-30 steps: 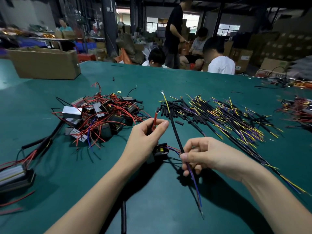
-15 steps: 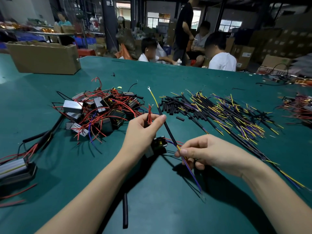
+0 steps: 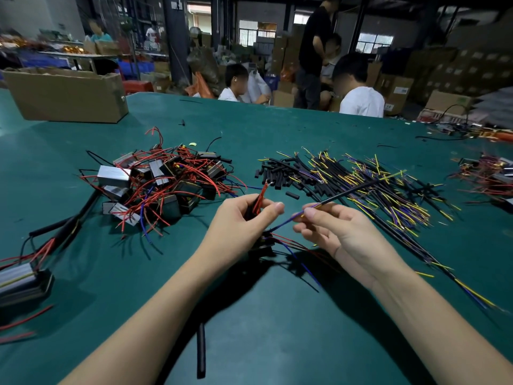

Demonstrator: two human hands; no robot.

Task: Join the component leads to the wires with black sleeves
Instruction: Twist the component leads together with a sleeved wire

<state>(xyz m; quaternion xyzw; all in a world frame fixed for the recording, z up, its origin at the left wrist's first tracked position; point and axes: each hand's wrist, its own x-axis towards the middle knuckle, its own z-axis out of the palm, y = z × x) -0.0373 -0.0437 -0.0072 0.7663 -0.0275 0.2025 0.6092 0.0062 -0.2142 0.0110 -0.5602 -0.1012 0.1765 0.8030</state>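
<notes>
The left hand (image 3: pixel 244 218) pinched thin red leads (image 3: pixel 259 197) of a small black component (image 3: pixel 263 243) above the green table (image 3: pixel 277 329). The right hand's (image 3: pixel 341 232) fingers (image 3: pixel 312 212) gripped one black-sleeved wire (image 3: pixel 352 191) with blue and yellow strands. Two piles lay behind: boxy parts (image 3: pixel 155 187) and sleeved wires (image 3: pixel 361 187).

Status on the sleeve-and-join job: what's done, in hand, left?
Done: no finished joint is identifiable.

In hand: the left hand pinches red leads of a small black component; the right hand holds a black-sleeved wire near a blue lead.

Left: a pile of components, loose sleeves and sleeved wires on the table.
</notes>
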